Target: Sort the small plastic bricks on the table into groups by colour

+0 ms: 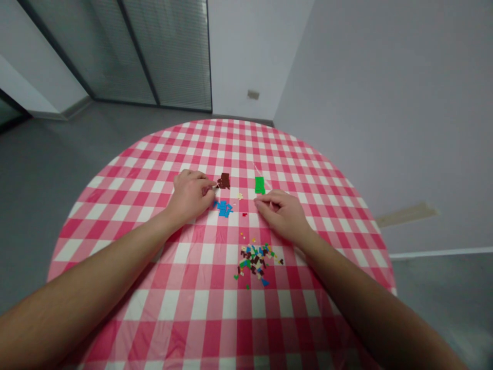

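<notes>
My left hand (192, 194) rests on the table with thumb and forefinger pinched, at the left edge of a cluster of dark brown toy bricks (225, 180). What sits between those fingertips is too small to make out. Just below them lies a cluster of blue bricks (224, 208). My right hand (283, 213) is also closed in a pinch, close under a green block of bricks (260, 185); anything in its fingertips cannot be made out. Between the hands are a few cream bricks (240, 196) and a small red brick (244, 215).
A loose pile of mixed small bricks (254, 259) lies nearer to me, with several strays around it. Everything is on a round table with a red and white checked cloth (173, 308). A wall and a glass partition (173, 51) stand beyond the table.
</notes>
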